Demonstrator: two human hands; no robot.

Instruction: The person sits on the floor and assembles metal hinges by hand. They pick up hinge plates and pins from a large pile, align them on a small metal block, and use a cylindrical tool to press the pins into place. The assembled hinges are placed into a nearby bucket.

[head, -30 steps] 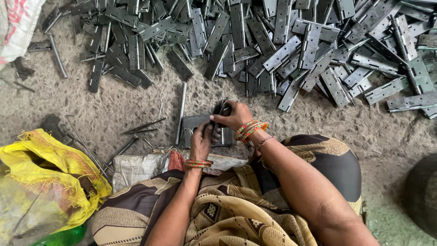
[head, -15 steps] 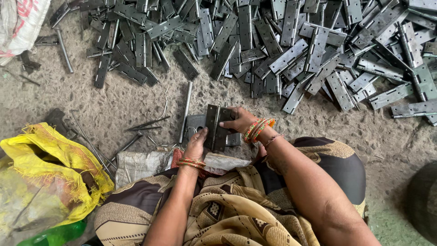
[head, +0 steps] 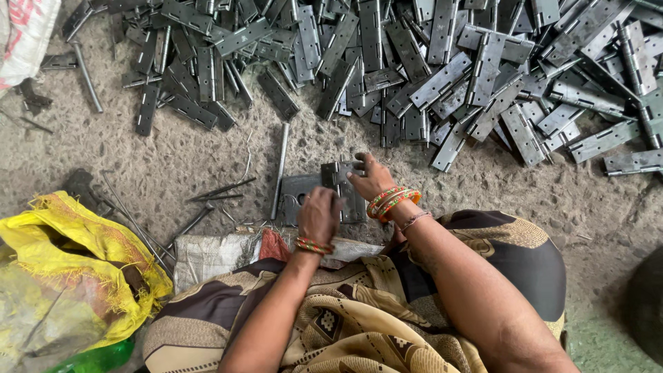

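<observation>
Left hand (head: 318, 215) pressing down, right hand (head: 371, 178) pinching the hinge (head: 343, 181) on the flat plate (head: 297, 198) — best kept square, leaves aligned.

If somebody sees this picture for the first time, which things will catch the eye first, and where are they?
First comes the big pile of grey metal hinges spread across the top on the rough floor. In the middle, the left hand and the right hand, both wrists with bright bangles, rest on a hinge lying on a flat metal plate. A yellow sack lies at lower left.
</observation>
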